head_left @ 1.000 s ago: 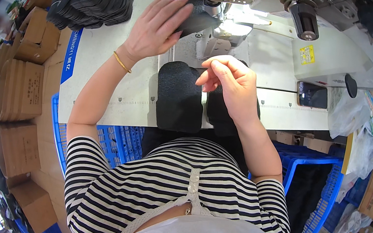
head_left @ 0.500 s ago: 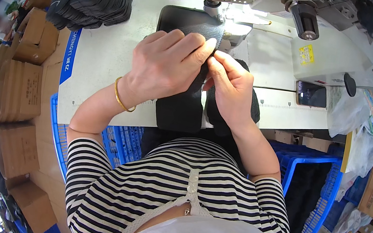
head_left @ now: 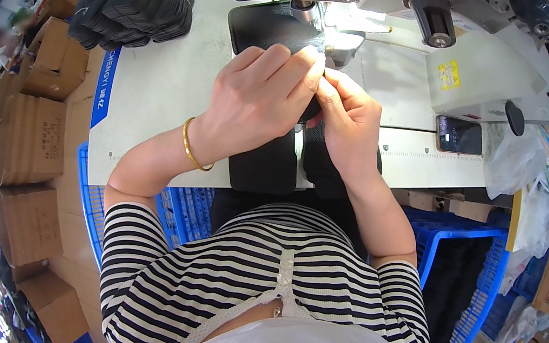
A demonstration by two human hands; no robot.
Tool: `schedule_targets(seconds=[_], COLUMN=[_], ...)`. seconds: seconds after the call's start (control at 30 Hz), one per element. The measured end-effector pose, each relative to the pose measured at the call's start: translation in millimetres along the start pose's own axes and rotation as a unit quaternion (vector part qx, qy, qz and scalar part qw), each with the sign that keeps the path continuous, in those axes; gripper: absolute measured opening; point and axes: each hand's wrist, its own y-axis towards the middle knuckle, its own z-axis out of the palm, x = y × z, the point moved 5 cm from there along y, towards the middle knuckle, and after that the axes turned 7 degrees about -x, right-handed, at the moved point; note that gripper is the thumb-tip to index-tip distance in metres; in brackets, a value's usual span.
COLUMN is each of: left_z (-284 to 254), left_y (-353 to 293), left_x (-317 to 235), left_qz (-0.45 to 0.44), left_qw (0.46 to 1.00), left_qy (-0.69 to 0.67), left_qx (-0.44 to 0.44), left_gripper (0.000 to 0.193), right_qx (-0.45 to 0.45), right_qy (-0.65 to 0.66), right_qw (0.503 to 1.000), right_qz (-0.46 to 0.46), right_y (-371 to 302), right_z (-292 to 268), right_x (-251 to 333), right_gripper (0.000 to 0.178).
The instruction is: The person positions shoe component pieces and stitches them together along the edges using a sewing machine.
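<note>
Two hands meet over a black fabric piece [head_left: 264, 166] in the head view, just in front of the sewing machine [head_left: 410, 21] at the far edge of the white tabletop [head_left: 159, 90]. The left hand [head_left: 257, 98], with a gold bangle [head_left: 191, 148] at the wrist, lies curled over the top of the piece, its fingertips closed on the far end near the needle area. The right hand [head_left: 352, 130] pinches the same end from the other side, thumb and forefinger pressed together against the left fingertips. The near end of the piece hangs over the near edge of the tabletop toward the striped shirt [head_left: 259, 276].

The piece looks soft, light and limp, likely to fold or slide on the smooth top, so a pinch at its edges with a flat palm holding it down seems the surest grip.

A stack of black pieces [head_left: 132, 8] sits at the far left corner. Blue crates [head_left: 463, 285] stand below the near edge, and cardboard boxes [head_left: 31, 135] line the left side.
</note>
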Motion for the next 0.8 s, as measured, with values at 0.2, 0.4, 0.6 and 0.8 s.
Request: schedule_targets(seconds=[0.2, 0.4, 0.6, 0.8], left_z=[6.2, 3.1, -15.3, 19.1], left_y=[7.2, 6.0, -9.4, -67.9], left_x=[14.6, 17.1, 20.3, 53.8], left_qz=[-0.033, -0.063, -0.155, -0.535], left_qw=[0.999, 0.996, 0.968, 0.747], left_qy=[0.011, -0.057, -0.195, -0.301], left_qx=[0.021, 0.033, -0.037, -0.254], left_gripper=[0.032, 0.048, 0.036, 0.041], right_qx=[0.014, -0.001, 0.023, 0.050], right_qy=[0.011, -0.021, -0.009, 0.020], right_qw=[1.000, 1.000, 1.000, 0.999], right_qz=[0.001, 0.008, -0.008, 0.005], right_y=[12.4, 15.2, 10.8, 15.6], right_z=[5.3, 6.5, -0.7, -0.5], right_x=[3.6, 6.5, -5.1, -7.0], right_gripper=[0.022, 0.023, 0.023, 0.025])
